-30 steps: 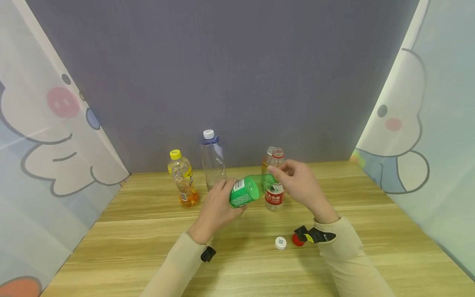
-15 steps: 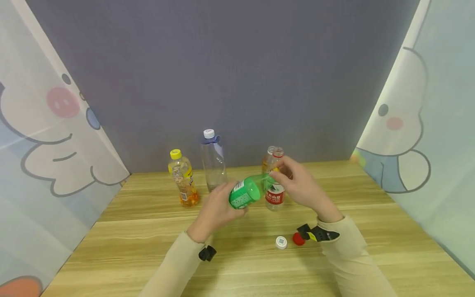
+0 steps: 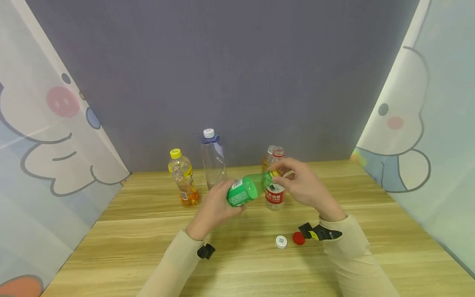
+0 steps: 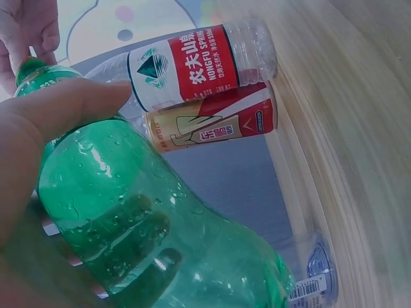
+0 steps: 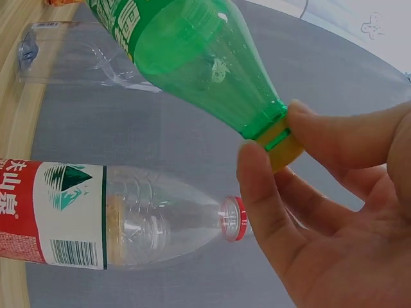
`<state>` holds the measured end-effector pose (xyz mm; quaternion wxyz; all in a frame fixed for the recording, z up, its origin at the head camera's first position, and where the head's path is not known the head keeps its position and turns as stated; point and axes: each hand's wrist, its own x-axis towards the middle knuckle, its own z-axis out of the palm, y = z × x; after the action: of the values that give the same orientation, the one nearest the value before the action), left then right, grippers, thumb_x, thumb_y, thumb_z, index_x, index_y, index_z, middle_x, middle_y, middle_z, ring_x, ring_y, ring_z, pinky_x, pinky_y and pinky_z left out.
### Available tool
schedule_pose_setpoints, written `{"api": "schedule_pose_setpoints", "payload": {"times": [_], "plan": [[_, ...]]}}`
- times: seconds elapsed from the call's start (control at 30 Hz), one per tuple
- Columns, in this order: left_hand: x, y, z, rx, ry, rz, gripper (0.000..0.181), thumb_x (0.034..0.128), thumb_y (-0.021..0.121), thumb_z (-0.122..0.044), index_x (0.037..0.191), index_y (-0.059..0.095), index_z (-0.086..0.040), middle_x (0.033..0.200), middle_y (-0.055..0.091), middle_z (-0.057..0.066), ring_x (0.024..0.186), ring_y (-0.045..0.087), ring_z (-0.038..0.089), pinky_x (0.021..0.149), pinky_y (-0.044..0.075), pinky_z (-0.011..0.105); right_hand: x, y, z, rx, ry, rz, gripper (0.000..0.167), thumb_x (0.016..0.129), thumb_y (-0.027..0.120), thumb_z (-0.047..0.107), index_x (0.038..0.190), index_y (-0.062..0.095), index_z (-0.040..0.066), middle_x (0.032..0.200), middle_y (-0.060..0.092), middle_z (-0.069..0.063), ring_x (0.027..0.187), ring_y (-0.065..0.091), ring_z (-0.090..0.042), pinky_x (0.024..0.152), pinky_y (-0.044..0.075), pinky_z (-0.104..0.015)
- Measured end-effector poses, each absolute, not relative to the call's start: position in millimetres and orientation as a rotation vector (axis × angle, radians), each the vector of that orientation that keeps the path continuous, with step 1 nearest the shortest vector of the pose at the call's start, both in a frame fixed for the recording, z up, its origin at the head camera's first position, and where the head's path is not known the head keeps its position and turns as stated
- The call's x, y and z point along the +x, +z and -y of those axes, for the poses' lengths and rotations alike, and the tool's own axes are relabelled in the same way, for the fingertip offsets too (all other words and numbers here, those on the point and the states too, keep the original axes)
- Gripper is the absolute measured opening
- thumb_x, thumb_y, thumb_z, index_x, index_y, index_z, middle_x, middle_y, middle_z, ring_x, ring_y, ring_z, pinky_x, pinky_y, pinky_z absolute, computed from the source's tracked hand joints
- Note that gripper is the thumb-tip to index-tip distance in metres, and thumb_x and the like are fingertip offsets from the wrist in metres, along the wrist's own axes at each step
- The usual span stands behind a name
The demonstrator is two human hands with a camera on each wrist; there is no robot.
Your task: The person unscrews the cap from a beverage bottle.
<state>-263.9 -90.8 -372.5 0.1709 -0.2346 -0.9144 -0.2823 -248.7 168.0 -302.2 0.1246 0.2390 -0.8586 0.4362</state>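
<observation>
Head view: a translucent green plastic bottle [image 3: 243, 191] with a green label is held tilted above the pale wood-grained desk [image 3: 122, 247], its neck toward 2 o'clock and a yellow screw cap [image 3: 274, 174] at its tip. The left hand [image 3: 215, 205] has its grip wrapped round the bottle's body; the right hand [image 3: 304, 187] has its grip closed in a pinch on the cap, thumb and finger on opposite sides, as the right wrist view confirms. Taking the green bottle as the centre of the dial, a clear plastic bottle with a red and white label [image 3: 275, 196] stands uncapped just behind the neck, toward 2 o'clock; a container with a red and gold label [image 4: 212, 119], mostly hidden, stands behind it. A tall clear bottle with a white cap [image 3: 214, 161] stands toward 10 o'clock, a yellow-capped bottle holding some amber liquid [image 3: 187, 185] at 9. A loose round white cap [image 3: 281, 242] lies near 5 o'clock, with a round red cap [image 3: 298, 238] at 4. Handling (judged): the green bottle, showing only droplets where its wall is seen, is probably light; its thin wall should yield under squeezing and may be slippery if damp. Best holds: the labelled body, lightly, and the cap's stiffer rim.
</observation>
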Motion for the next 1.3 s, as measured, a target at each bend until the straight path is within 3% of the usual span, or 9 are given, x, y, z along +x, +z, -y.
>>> {"api": "schedule_pose_setpoints", "payload": {"times": [0.17,0.33,0.63,0.77,0.97,1.1,1.23,1.3], "plan": [[-264.1,-372.1,91.1,-0.665,-0.794,2.603,0.066,0.0697,0.094,-0.027,0.126,0.064,-0.013,0.115,0.067,0.004,0.096,0.062,0.02,0.08,0.054,0.041,-249.1,-302.0,-167.3,0.686,1.292,2.489,0.015,0.096,0.07,0.008,0.11,0.072,0.004,0.11,0.068,-0.007,0.103,0.064,-0.025,0.088,0.057,-0.043],[-263.6,-371.0,90.7,-0.669,-0.796,2.623,0.065,0.0698,0.094,-0.026,0.127,0.063,-0.016,0.115,0.068,0.004,0.098,0.063,0.021,0.081,0.054,0.042,-248.8,-301.9,-166.4,0.636,1.251,2.471,0.012,0.097,0.071,0.016,0.103,0.076,0.006,0.104,0.071,-0.004,0.096,0.068,-0.024,0.084,0.056,-0.043],[-263.9,-371.1,91.5,-0.67,-0.839,2.628,0.064,0.071,0.093,-0.025,0.126,0.063,-0.014,0.115,0.067,0.003,0.096,0.062,0.019,0.081,0.054,0.041,-250.3,-301.5,-165.4,0.55,1.285,2.504,0.036,0.096,0.071,0.015,0.128,0.064,0.0,0.117,0.068,-0.015,0.104,0.067,-0.031,0.091,0.054,-0.049],[-263.4,-370.9,91.8,-0.656,-0.858,2.642,0.064,0.0716,0.092,-0.026,0.128,0.062,-0.016,0.116,0.067,0.003,0.097,0.061,0.019,0.081,0.053,0.04,-249.7,-301.2,-168.1,0.526,1.221,2.564,0.036,0.098,0.069,0.026,0.125,0.066,0.002,0.113,0.071,-0.011,0.099,0.068,-0.028,0.086,0.054,-0.048],[-263.0,-370.6,92.0,-0.679,-0.872,2.625,0.065,0.0707,0.093,-0.023,0.127,0.063,-0.014,0.115,0.067,0.004,0.098,0.062,0.02,0.083,0.054,0.043,-249.8,-299.6,-169.2,0.51,1.262,2.604,0.05,0.101,0.061,0.044,0.132,0.061,0.004,0.101,0.071,-0.012,0.08,0.068,-0.026,0.07,0.056,-0.038],[-263.8,-371.4,91.5,-0.69,-0.854,2.623,0.066,0.0696,0.094,-0.02,0.127,0.063,-0.014,0.114,0.068,0.004,0.099,0.062,0.021,0.082,0.054,0.044,-249.6,-299.1,-166.4,0.401,1.335,2.639,0.055,0.1,0.057,0.054,0.118,0.066,0.003,0.087,0.068,-0.016,0.062,0.063,-0.024,0.058,0.054,-0.036],[-263.8,-371.9,91.1,-0.691,-0.825,2.621,0.067,0.069,0.095,-0.022,0.128,0.063,-0.015,0.115,0.068,0.005,0.099,0.063,0.022,0.082,0.054,0.044,-249.5,-300.9,-164.5,0.352,1.303,2.647,0.05,0.1,0.059,0.052,0.107,0.07,0.003,0.079,0.066,-0.017,0.054,0.059,-0.02,0.053,0.052,-0.035],[-263.6,-371.6,91.1,-0.693,-0.814,2.62,0.067,0.0689,0.095,-0.022,0.128,0.063,-0.014,0.115,0.068,0.005,0.099,0.063,0.022,0.081,0.054,0.045,-249.1,-301.5,-164.3,0.368,1.276,2.633,0.044,0.1,0.062,0.046,0.108,0.07,0.004,0.08,0.068,-0.015,0.054,0.059,-0.02,0.053,0.052,-0.036]]}}
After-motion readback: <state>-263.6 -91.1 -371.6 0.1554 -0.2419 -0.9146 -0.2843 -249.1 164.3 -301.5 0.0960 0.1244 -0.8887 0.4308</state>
